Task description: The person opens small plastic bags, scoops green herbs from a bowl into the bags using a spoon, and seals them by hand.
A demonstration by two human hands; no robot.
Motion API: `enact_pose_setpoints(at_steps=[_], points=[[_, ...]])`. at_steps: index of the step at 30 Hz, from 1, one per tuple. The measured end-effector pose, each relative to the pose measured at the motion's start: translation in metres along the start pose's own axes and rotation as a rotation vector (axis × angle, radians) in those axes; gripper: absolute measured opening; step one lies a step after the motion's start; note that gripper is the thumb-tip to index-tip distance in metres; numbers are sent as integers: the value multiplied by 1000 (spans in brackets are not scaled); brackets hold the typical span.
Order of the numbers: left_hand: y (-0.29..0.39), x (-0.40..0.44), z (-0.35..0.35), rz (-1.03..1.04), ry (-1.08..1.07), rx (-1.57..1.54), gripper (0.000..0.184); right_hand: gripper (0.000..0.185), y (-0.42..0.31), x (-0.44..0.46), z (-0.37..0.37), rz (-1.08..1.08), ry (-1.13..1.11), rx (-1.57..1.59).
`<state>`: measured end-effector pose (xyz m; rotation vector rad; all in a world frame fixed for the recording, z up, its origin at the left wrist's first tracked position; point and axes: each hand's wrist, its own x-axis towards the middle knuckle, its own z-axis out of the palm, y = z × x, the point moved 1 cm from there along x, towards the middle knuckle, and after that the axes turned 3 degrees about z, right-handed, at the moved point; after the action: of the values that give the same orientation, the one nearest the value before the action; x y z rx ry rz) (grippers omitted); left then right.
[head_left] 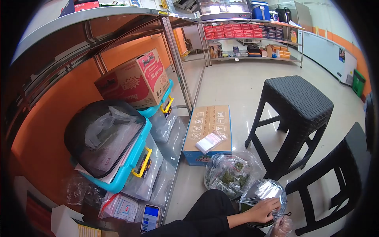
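Note:
My left hand (265, 211) is bare, its fingers curled down and pinched on thin clear plastic (278, 215). Just below it is my right hand (282, 226), covered in clear plastic like a disposable glove; its fingers are blurred and partly hidden. Both hands are over the near edge of a round dark-rimmed container (244, 206), whose top is covered by a shiny clear plastic sheet or bag (265, 191). A small black loop (289, 214) sticks out beside my hands. Touching the container's left side, a large clear plastic bag (231, 175) holds green leafy stuff.
A cardboard box (208, 122) with a packet of clear bags (211, 141) stands ahead. Black plastic stools (298, 94) (343, 170) are at the right. To the left, a metal shelf (175, 59) holds turquoise-lidded bins (136, 146), a noodle carton (136, 81) and a phone (151, 218).

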<state>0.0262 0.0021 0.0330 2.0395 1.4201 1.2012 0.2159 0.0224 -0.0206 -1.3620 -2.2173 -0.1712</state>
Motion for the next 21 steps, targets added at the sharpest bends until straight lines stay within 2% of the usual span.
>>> enact_pose_setpoints(at_steps=[1,4,5,8,9,12,15,18,19,21], points=[[-3,-1,4,29,-86,-82,44,31,-2,2,-3,22,-80,15],[15,-3,-6,289,-71,-156,54,31,-6,4,-5,-89,35,81],[11,-8,1,266,-78,-207,58,32,-7,2,-9,122,-90,116],[-2,-9,23,242,-10,-87,56,33,40,-13,29,199,-234,223],[-6,-9,23,235,-8,-76,55,34,-2,4,-19,276,-284,288],[-11,-9,23,178,-43,-74,52,30,-1,3,-15,59,-18,141],[-12,-9,19,52,-111,-123,50,25,-35,25,-52,308,136,710],[-13,-12,23,-26,-114,-152,48,22,-50,33,-79,257,-66,811],[-10,-11,21,-41,-135,-148,47,21,-47,35,-77,41,-45,568],[-12,-11,22,-25,-132,-124,46,21,-46,27,-69,-4,-135,476]])
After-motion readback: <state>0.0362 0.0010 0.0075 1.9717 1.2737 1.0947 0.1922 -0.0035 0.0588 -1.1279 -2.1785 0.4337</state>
